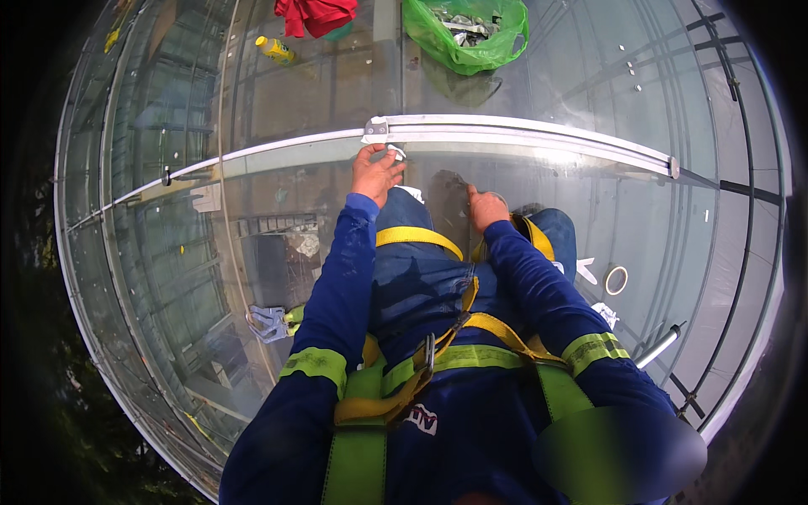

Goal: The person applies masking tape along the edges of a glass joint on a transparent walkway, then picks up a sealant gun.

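Note:
My left hand [376,174] reaches to the white metal rail [522,133] that crosses the glass panels. Its fingers are pinched together at a small white scrap [396,152], just below a grey metal plate [376,127] on the rail. My right hand [486,208] is closed above my right knee, one finger pointing forward close to the glass. What lies inside its curled fingers is hidden. A dark smudge or shadow [448,181] shows on the glass beside it.
A green plastic bag [461,59] of metal pieces, a yellow bottle [275,50] and red cloth [315,15] lie beyond the rail. Right of my knees are a tape ring [616,280] and a white tube [659,347]. Grey-blue gloves [268,324] lie left. I wear a yellow-green harness [362,421].

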### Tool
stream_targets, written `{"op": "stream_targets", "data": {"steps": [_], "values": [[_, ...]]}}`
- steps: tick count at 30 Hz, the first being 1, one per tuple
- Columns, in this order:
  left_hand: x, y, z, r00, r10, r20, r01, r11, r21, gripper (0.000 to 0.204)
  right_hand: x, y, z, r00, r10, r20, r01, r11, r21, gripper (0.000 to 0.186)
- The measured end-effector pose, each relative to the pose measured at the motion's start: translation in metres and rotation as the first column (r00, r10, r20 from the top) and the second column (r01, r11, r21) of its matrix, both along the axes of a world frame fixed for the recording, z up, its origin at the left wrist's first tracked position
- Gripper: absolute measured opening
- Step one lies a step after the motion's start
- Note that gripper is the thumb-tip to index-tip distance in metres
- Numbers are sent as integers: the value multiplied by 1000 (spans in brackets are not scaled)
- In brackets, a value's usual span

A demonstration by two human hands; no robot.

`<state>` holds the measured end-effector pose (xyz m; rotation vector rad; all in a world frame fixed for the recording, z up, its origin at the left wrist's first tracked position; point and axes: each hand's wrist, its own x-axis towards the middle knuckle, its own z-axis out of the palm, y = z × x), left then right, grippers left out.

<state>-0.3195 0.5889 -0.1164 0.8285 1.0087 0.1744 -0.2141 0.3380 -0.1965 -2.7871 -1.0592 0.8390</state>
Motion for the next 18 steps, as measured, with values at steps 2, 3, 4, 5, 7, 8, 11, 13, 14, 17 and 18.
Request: {"op": "stream_targets", "data": {"steps": [2,3,4,5,7,8,11,13,14,17,18], "values": [[-8,4,-13,999,-10,-53,11,1000,24,51,-5,13,6,998,-34,-46,32,998,-60,45],[-11,9,-16,998,-14,-66,19,998,66,58,-4,27,17,997,-61,-50,56,993,-104,52],[-9,10,-20,996,-34,-79,39,997,69,50,-2,35,16,995,-71,-73,62,991,-115,52],[-8,15,-27,994,-42,-101,48,997,59,50,2,46,15,984,-123,-130,139,983,122,53],[-2,27,-45,998,-52,26,52,999,-11,35,15,77,13,855,-253,-452,429,835,345,47],[4,30,-49,998,-58,8,58,998,-22,35,20,95,11,670,-299,-679,614,737,281,40],[28,39,-52,996,-7,-84,0,997,-83,26,35,132,0,-63,-241,-968,876,452,-170,47],[31,47,-59,996,-22,-84,17,998,-68,30,32,151,-7,-67,-221,-973,896,417,-156,45],[33,52,-63,995,-30,-100,23,997,-71,30,31,160,-10,-51,-198,-979,915,384,-126,44],[41,63,-74,977,-77,-200,64,995,-70,35,19,171,-24,779,-127,-614,598,444,667,46],[43,66,-77,968,-77,-239,59,995,-81,36,20,170,-26,844,-57,-533,496,458,737,44]]}}
